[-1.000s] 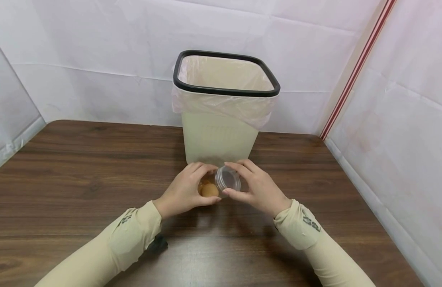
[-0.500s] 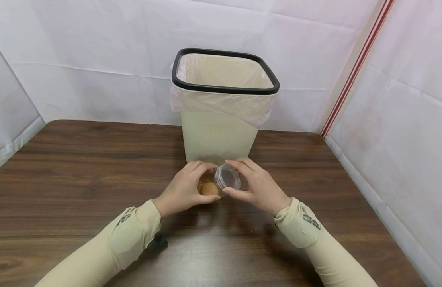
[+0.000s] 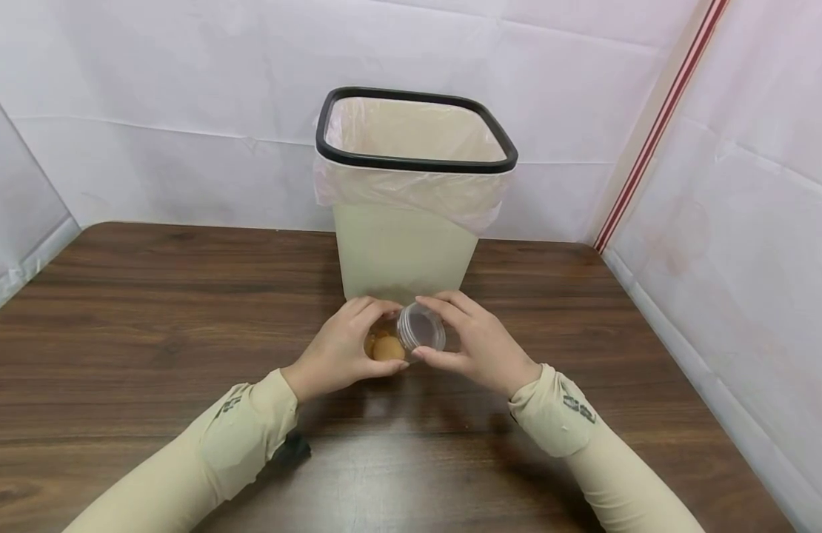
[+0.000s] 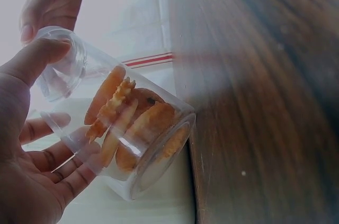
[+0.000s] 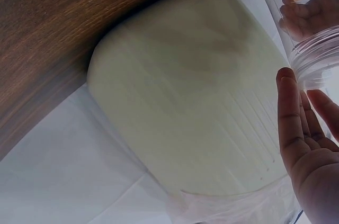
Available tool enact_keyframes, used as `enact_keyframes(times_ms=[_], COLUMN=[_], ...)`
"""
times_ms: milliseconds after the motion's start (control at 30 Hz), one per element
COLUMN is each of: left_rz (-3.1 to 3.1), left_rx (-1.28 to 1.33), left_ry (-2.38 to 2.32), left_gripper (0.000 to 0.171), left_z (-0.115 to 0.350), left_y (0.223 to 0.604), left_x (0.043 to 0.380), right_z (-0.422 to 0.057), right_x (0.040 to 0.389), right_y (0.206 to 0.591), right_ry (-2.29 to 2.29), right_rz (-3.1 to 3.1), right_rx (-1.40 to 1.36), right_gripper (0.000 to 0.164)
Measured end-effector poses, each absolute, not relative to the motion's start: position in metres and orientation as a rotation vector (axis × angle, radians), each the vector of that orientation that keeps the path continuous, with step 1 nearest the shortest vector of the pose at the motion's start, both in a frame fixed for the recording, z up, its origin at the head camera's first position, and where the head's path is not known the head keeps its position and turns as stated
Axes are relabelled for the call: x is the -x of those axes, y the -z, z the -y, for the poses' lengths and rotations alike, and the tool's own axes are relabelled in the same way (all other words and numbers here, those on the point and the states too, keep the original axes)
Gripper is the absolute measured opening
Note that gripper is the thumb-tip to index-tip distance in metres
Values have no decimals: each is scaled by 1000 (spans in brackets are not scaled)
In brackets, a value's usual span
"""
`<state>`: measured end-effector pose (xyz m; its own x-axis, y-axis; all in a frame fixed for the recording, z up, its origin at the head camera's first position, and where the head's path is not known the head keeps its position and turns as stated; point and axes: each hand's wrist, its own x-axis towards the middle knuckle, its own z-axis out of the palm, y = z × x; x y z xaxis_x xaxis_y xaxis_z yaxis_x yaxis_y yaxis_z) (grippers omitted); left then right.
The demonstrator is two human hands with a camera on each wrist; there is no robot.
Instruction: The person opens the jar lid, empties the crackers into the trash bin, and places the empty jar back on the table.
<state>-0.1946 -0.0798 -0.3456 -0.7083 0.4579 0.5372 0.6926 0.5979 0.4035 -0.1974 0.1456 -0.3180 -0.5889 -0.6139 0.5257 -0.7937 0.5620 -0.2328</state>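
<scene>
Left hand: grip holding the clear jar, thumb and fingers curled round its side
Right hand: grip pinching the jar's ringed end; whether this is a lid, cannot tell
Jar position: tilted, ringed end rightward, on the near side of the pale bin
Browned pieces: inside, toward the base
Surface: dark wood-grained, bin standing far
</scene>
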Motion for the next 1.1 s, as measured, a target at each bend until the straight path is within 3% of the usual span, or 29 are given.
enact_keyframes(times_ms=[1100], left_rz=[2438], left_rx=[946], left_ry=[869], left_gripper=[63], left_z=[82], left_y=[344], left_x=[195], right_z=[-146], right_x=[197], right_y=[315], right_ry=[-655], right_rz=[2362], right_rx=[-1216], right_gripper=[60])
